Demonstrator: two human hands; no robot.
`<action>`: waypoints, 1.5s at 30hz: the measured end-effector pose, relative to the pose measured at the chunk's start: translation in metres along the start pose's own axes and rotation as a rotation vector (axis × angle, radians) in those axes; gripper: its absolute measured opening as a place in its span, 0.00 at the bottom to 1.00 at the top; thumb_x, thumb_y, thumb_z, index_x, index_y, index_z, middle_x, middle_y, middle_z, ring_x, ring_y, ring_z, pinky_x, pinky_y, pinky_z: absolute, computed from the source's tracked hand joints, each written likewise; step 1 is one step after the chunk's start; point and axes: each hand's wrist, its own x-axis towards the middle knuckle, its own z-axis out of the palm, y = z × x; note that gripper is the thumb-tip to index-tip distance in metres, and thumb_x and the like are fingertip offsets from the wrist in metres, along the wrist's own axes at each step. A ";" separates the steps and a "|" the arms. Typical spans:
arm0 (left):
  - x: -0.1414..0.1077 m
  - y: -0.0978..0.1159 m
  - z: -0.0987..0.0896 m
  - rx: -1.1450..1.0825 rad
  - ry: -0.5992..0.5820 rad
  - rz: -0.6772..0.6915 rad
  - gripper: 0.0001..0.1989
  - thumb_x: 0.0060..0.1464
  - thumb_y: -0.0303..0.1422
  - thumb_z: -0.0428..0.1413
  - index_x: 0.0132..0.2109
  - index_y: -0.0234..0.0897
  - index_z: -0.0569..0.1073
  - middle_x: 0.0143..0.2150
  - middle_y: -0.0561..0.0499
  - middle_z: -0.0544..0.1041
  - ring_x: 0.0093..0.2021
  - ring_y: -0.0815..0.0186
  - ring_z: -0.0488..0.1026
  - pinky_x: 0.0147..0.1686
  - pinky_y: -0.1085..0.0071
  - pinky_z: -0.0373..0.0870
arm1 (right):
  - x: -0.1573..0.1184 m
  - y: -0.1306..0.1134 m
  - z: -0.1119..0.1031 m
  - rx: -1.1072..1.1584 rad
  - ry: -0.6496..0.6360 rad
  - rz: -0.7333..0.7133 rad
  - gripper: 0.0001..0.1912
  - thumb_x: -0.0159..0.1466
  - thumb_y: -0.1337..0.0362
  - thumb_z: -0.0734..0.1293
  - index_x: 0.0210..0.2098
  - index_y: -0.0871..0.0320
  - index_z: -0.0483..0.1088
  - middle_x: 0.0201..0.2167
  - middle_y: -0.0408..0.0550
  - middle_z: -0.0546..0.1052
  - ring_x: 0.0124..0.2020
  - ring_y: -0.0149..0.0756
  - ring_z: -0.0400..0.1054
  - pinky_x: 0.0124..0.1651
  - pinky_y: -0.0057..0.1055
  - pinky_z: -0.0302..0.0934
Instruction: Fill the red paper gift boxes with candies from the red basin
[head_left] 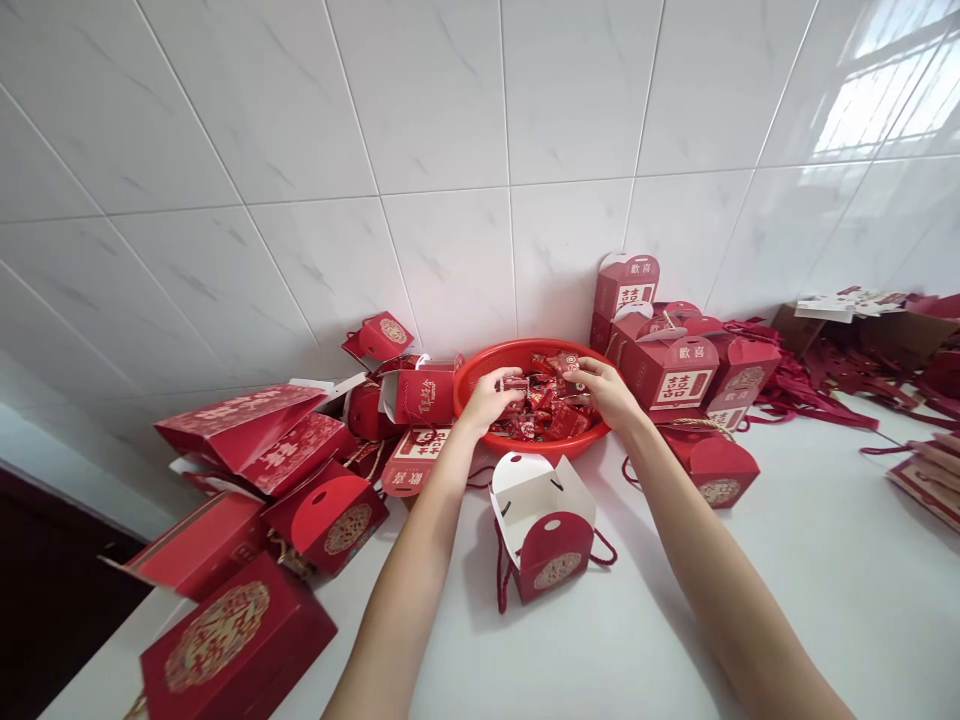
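Both my hands reach into an orange-red plastic basket (471, 364) filled with small red wrapped candies (541, 400). My left hand (489, 402) is at the left side of the pile, its fingers closed on a red wrapped candy (515, 384). Over on the right side, my right hand (606, 390) pinches a red candy packet (564, 364) between thumb and fingers. Between my forearms stands an open red gift box (556, 555) with a white inside and dark red cord handles. Its lid flaps are up, and no candy shows in the visible part of its inside.
Red gift boxes (240, 640) are heaped on the left of the white table (480, 660). More boxes (679, 375) are stacked right of the basket against the tiled wall (450, 250). Dark red ribbons (806, 395) and a cardboard box (810, 335) lie farther right.
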 end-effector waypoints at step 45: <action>0.022 -0.009 0.033 0.566 -0.535 -0.047 0.24 0.26 0.19 0.65 0.37 0.42 0.82 0.37 0.50 0.84 0.35 0.57 0.80 0.33 0.70 0.73 | 0.007 0.010 0.005 0.182 0.240 -0.069 0.18 0.39 0.65 0.71 0.30 0.53 0.65 0.25 0.38 0.73 0.26 0.32 0.67 0.24 0.26 0.60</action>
